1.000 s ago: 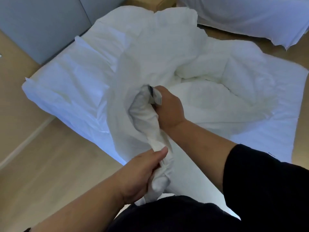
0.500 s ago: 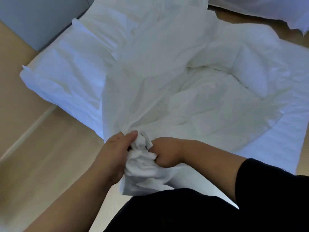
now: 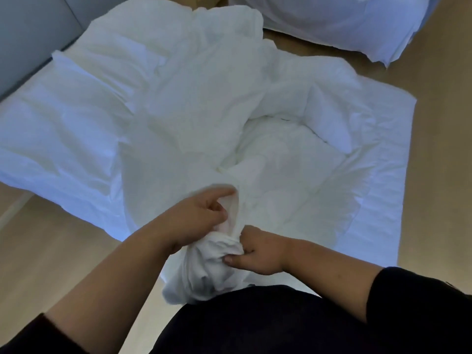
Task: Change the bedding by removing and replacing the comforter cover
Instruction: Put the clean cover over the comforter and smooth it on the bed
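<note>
Two hands work one bunched corner of white bedding close to the person's body. The left hand [image 3: 201, 221] is curled, its fingers tucked into a fold of the comforter cover [image 3: 194, 139] with the forefinger stretched out along the cloth. The right hand [image 3: 258, 251] grips the gathered wad just beside it, thumb pressed on the front. The hands sit nearly touching, with only the twist of fabric between them.

From that wad the cover rises away from the hands and spreads over the bed [image 3: 378, 175], rumpled at the middle, where a puffier mass — probably the comforter [image 3: 278, 159] itself — shows in a hollow. Which layer each hand holds cannot be told; all the cloth is white.

Risks, as a judgement:
- If the corner of the filling is not caught inside the cover's corner, it could slip back when the cloth is shaken out.
- The bunched end hangs off the bed's near edge, so a loosened grip could drop it to the wooden floor [image 3: 63, 251].

A second heap of white bedding [image 3: 344, 24] lies well apart — beyond the bed's far end.
</note>
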The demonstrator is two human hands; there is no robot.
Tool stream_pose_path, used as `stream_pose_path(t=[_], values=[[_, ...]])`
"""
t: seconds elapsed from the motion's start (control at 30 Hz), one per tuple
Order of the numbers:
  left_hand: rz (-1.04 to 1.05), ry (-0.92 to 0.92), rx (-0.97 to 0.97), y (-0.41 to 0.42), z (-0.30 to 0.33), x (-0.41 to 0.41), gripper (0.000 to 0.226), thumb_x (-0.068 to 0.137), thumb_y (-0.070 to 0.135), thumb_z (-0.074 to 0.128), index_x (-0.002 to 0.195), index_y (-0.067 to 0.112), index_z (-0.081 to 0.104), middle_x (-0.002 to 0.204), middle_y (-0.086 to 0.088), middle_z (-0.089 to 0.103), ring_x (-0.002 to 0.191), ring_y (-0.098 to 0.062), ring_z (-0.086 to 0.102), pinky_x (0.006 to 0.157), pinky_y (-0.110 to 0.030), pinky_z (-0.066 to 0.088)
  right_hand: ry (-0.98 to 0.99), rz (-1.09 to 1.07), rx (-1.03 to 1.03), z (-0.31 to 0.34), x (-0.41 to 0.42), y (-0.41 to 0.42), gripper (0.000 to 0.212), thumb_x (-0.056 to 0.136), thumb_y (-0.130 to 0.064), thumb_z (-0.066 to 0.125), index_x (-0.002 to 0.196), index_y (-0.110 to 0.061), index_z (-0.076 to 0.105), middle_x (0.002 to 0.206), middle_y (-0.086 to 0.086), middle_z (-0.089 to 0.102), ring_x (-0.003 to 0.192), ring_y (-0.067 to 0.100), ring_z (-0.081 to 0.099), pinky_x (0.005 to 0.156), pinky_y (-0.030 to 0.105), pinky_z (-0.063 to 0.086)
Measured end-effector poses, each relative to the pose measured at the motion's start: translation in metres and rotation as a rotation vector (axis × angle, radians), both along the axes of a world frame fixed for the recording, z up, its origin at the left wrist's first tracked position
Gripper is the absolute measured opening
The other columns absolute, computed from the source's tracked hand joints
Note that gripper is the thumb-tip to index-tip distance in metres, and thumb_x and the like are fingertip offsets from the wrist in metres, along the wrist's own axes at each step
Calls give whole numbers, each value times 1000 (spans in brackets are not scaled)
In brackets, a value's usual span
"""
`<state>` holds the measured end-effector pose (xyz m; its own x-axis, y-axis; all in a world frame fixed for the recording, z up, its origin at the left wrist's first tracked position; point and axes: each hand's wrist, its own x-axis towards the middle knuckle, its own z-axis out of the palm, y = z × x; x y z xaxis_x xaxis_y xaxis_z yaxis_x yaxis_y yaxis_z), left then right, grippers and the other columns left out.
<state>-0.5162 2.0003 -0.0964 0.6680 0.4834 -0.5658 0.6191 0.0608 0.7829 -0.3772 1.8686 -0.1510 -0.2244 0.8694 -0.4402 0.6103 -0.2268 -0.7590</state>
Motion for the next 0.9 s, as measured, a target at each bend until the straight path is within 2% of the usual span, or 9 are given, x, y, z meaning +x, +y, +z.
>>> stream_pose_path(t=[0.03, 0.1, 0.17, 0.3, 0.37, 0.47, 0.63, 0.8, 0.9], values=[[-39, 15, 121, 4, -5, 3, 53, 88, 26, 67, 125, 61, 52, 103, 25, 62, 83, -2, 65, 80, -23, 51, 70, -123, -75, -4, 3, -7, 30, 91, -47, 60, 64, -33, 63, 71, -6, 53, 64, -5, 53, 69, 11, 38], [-221, 104, 356, 7, -17, 5, 57, 82, 42, 74, 132, 54, 49, 120, 24, 54, 102, 0, 58, 93, -29, 48, 187, -272, -123, -15, 9, -20, 13, 86, -47, 58, 97, -42, 62, 88, -28, 59, 83, -18, 57, 79, 6, 42], [-343, 222, 411, 8, -29, 1, 58, 72, 62, 74, 124, 45, 56, 121, 22, 52, 111, -3, 50, 99, -31, 43, 277, -388, -157, -19, 16, -31, 27, 82, -51, 57, 110, -53, 57, 100, -40, 57, 96, -25, 51, 89, 6, 39], [-392, 183, 391, -12, -50, -6, 36, 84, 59, 64, 79, 23, 62, 79, 9, 62, 78, -4, 57, 73, -26, 45, 482, -563, -227, -21, 27, -46, 25, 85, -34, 64, 108, -40, 71, 113, -13, 72, 112, 6, 65, 99, 29, 49], [-373, 129, 489, -29, -58, -8, 36, 92, 49, 60, 70, 21, 54, 71, 4, 56, 73, -9, 55, 69, -29, 44, 729, -681, -223, -24, 25, -52, 25, 84, -23, 68, 107, -26, 74, 113, 2, 73, 112, 21, 67, 95, 32, 52], [-418, 2, 649, -55, -62, -12, 41, 93, 53, 49, 68, 21, 53, 67, 8, 51, 71, -9, 51, 69, -27, 41, 1032, -959, -296, -25, 28, -53, 40, 90, -34, 69, 115, -3, 71, 118, 17, 71, 113, 31, 67, 97, 39, 52], [-381, -117, 760, -110, -54, -20, 45, 91, 51, 46, 75, 12, 59, 70, 3, 53, 71, -17, 51, 67, -30, 42, 911, -903, -508, -22, 50, -66, 44, 90, -30, 73, 116, 5, 69, 116, 24, 70, 109, 38, 68, 99, 49, 53], [-163, -1, 753, -175, -40, -10, 60, 89, 57, 35, 83, 4, 62, 75, -5, 58, 79, -24, 54, 74, -35, 44, 811, -1259, -171, -20, 89, -111, 20, 99, -29, 63, 108, -12, 69, 96, 4, 78, 85, 19, 76, 65, 29, 59], [-196, -31, 852, -218, -24, 13, 53, 90, 51, 38, 80, 5, 63, 71, -4, 57, 73, -25, 52, 68, -33, 43, 927, -1295, -82, -18, 130, -160, 25, 102, -30, 56, 108, -11, 70, 107, 7, 76, 96, 22, 74, 74, 32, 59]])
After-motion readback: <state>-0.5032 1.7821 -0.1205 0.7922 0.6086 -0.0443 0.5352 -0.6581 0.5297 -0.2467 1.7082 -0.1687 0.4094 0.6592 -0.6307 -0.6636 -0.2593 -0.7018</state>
